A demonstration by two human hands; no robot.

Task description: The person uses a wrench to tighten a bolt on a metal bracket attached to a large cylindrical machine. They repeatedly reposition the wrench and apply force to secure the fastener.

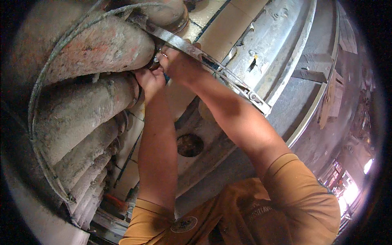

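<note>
Both my arms reach up to the gap at the ends of thick, dusty, rounded pipes. My left hand (151, 80) is turned up with its fingers curled, close to the end of the lower pipe (96, 102). Just above and to its right, my right hand (172, 61) is closed too, beside the end of the upper pipe (110, 47). A small shiny metal piece (156, 59) shows between the hands, too small to name. Whatever the fingers grip is mostly hidden. A flat metal bar (175, 41) passes over my right wrist.
A grey cable (33, 106) loops down the left side. More dusty pipes (87, 155) are stacked below. On the right run curved metal panels (281, 45) and a bracket with a bolt (255, 96). A beige panel has a round hole (190, 145) between my forearms.
</note>
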